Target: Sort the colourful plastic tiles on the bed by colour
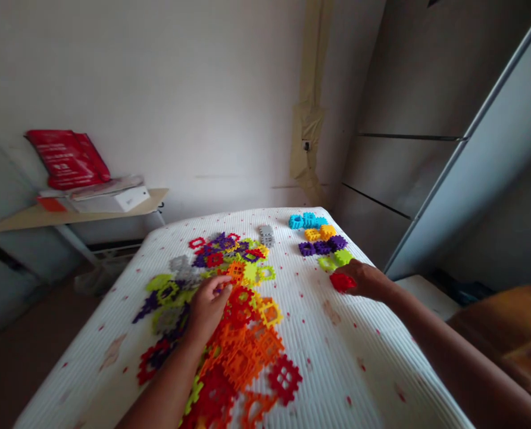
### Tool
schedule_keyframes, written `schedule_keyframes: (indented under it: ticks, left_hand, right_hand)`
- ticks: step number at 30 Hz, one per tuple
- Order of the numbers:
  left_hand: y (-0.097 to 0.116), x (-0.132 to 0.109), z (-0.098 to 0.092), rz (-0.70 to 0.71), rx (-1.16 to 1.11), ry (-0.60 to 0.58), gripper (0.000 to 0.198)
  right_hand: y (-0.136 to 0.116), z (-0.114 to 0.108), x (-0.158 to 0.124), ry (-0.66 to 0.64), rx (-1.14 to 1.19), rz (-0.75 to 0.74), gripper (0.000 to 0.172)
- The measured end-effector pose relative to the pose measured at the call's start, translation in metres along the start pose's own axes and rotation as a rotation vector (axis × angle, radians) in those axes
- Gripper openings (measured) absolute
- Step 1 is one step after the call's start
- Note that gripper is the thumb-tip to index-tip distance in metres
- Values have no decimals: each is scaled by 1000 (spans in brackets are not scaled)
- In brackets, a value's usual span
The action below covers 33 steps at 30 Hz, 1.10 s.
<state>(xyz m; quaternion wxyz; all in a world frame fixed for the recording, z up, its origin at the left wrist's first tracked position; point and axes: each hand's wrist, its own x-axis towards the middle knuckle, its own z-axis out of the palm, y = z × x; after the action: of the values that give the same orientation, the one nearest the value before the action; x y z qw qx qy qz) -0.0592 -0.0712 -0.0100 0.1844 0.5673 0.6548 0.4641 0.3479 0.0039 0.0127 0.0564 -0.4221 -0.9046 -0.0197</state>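
Note:
My right hand (364, 279) has its fingers around a red interlocking block (342, 282) at the right side of the table, just in front of some lime green blocks (342, 258). My left hand (209, 302) hovers over the heap of loose pieces, its fingers curved and the thumb apart from them. Its fingertips are close to an orange toothed piece (236, 271); whether they touch it I cannot tell. Around it lie flat notched pieces in several colours, among them red pieces (239, 305), orange pieces (241, 357) and a yellow frame piece (270, 311).
Behind the red block stand purple blocks (322, 246), yellow blocks (321, 232) and blue blocks (308, 220). Grey pieces (266, 235) lie at the table's back middle. A white quilted cover (332, 369) spans the table. A side shelf (19, 218) holds a red bag (66, 158).

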Motion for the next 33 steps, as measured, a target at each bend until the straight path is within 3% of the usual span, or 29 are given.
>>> schedule_keyframes:
  ticks: [3, 6, 10, 14, 17, 21, 24, 27, 33]
  left_hand:
    - [-2, 0, 2, 20, -1, 14, 28]
    - [-4, 0, 4, 21, 3, 38, 24]
    - [-2, -2, 5, 15, 7, 68, 22]
    - [8, 4, -3, -4, 27, 77, 26]
    - [16, 23, -18, -20, 68, 35, 28]
    - [19, 64, -39, -95, 226, -66, 19]
    - [10, 91, -43, -212, 390, -108, 19]
    - [-2, 105, -37, -345, 510, -153, 31]
    - [-12, 107, -16, -528, 598, -150, 34]
  right_hand:
    - [1, 2, -2, 6, -4, -43, 38]
    - [-11, 0, -1, 142, -25, -63, 41]
    - [-54, 2, 14, 253, 90, -171, 30]
    - [-100, 21, 37, 203, 186, -287, 20]
    - [-117, 39, 49, 177, 195, -307, 22]
    - [-123, 49, 52, 237, 197, -259, 29]
    - [-124, 50, 50, 257, 196, -251, 29]
    - [-124, 52, 50, 265, 196, -246, 28]
    - [-123, 56, 52, 258, 229, -220, 24]
